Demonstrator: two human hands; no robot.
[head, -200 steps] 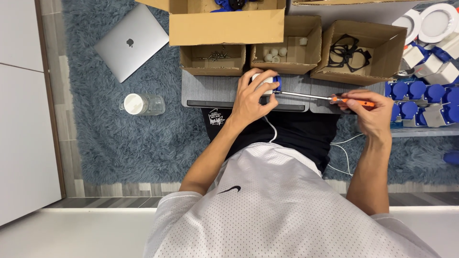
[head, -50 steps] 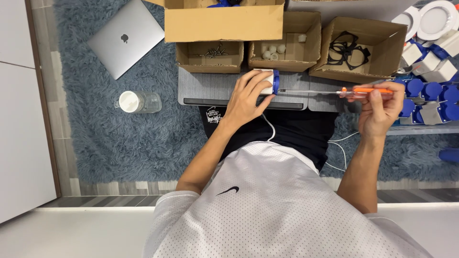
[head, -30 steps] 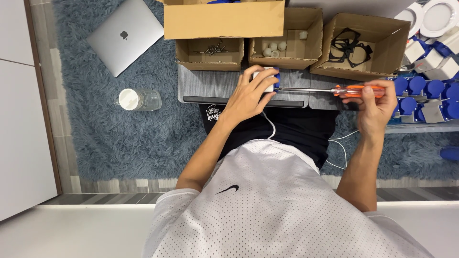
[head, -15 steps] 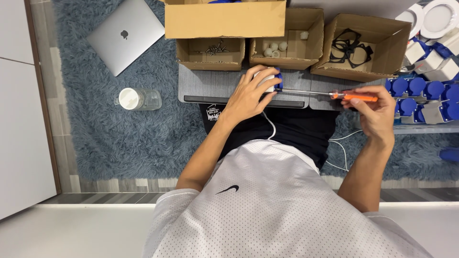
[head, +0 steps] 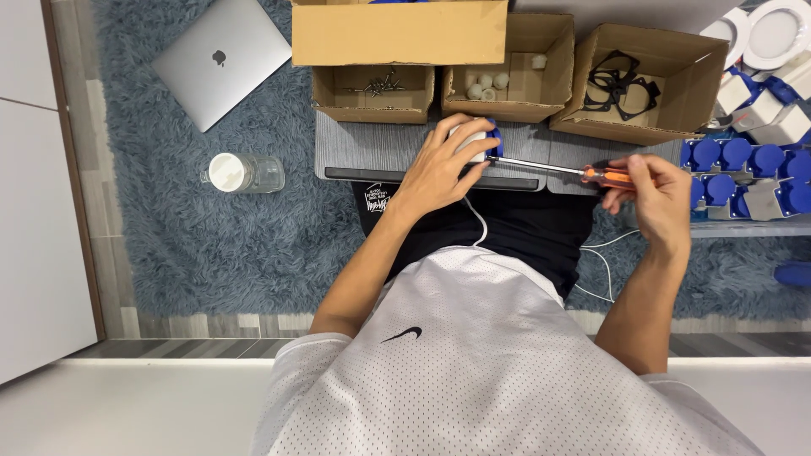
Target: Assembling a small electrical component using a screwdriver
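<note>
Head view, looking straight down: the left hand (head: pixel 441 165) lies cupped over a small white and blue part (head: pixel 478 142), fingers curled around it and pressing it onto the grey worktop (head: pixel 372 152) at about 12 o'clock from the body. The right hand (head: pixel 659 196), at 2 o'clock, pinches the orange handle of a screwdriver (head: pixel 574 171) between thumb and fingertips; its thin metal shaft runs level towards 9 o'clock and its tip meets the blue side of the part.

The part looks like light, rigid plastic, likely to skid or turn under the tool unless held from above and by its sides, as it is now. The screwdriver is stiff and is best held by its handle.

Room is tight. Three open cardboard boxes stand just beyond the worktop's far edge: one with screws (head: pixel 372 91), one with small white caps (head: pixel 505 76), one with black rings (head: pixel 645 78). Blue and white parts (head: pixel 743 165) crowd in at 3 o'clock, close to the right hand. A laptop (head: pixel 221 61) and a clear jar (head: pixel 243 172) lie well apart on the blue rug (head: pixel 220 245), towards 10 o'clock.
</note>
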